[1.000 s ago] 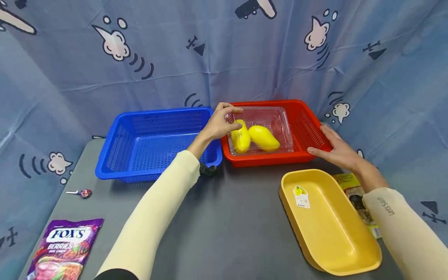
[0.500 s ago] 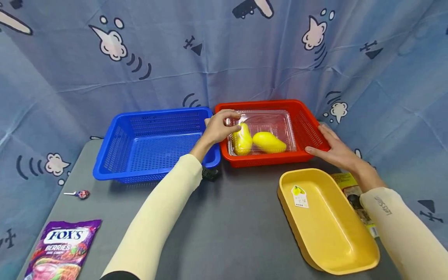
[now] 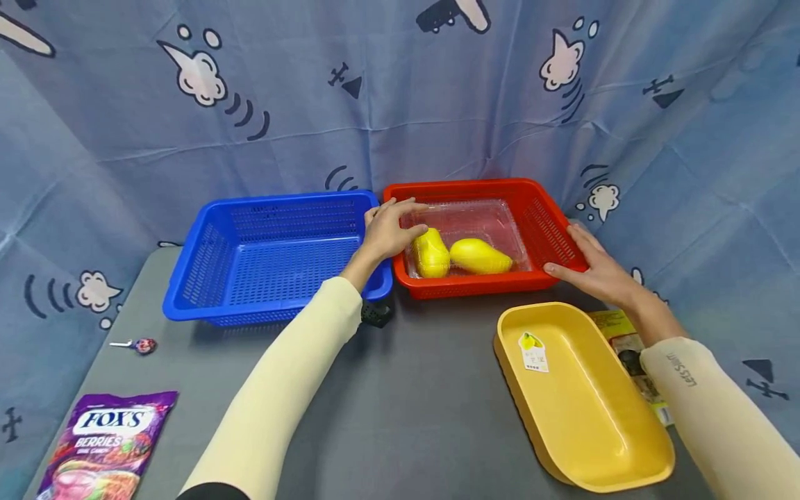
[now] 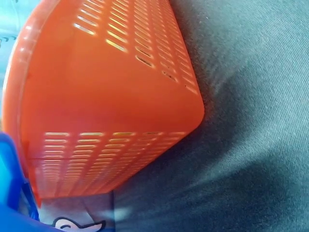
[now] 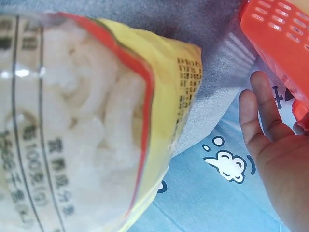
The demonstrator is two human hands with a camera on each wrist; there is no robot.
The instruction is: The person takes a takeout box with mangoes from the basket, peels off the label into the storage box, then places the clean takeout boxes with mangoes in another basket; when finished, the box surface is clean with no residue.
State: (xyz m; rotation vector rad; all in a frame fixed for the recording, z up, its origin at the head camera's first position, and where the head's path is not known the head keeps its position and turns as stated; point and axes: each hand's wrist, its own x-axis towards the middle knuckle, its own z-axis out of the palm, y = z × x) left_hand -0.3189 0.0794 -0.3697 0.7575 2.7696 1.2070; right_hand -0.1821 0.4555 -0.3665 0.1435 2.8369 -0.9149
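A red perforated basket [image 3: 475, 283] stands at the back, with a clear plastic box [image 3: 500, 222] inside it. Two yellow mangoes [image 3: 480, 255] show in the box. My left hand [image 3: 389, 229] reaches over the left end of the red basket, thumb and fingers spread apart at the box's left edge. At the basket's right end is my right hand [image 3: 596, 271], its thumb by the near rim corner and its fingers along the outer side. The right wrist view shows straight fingers [image 5: 264, 104] beside the red wall. Left fingers are hidden in the left wrist view.
A blue basket [image 3: 275, 305] adjoins the red one on the left. In front stands a yellow tray [image 3: 587, 403] with a tag, and a yellow food packet [image 3: 615, 323] lies under my right forearm. Left lie a lollipop [image 3: 145, 346] and a purple Fox's candy bag [image 3: 109, 444].
The clear box with the mangoes has sunk lower and slightly rightward into the red basket. My left hand has lowered slightly with it. The right hand stays at the basket's right end.
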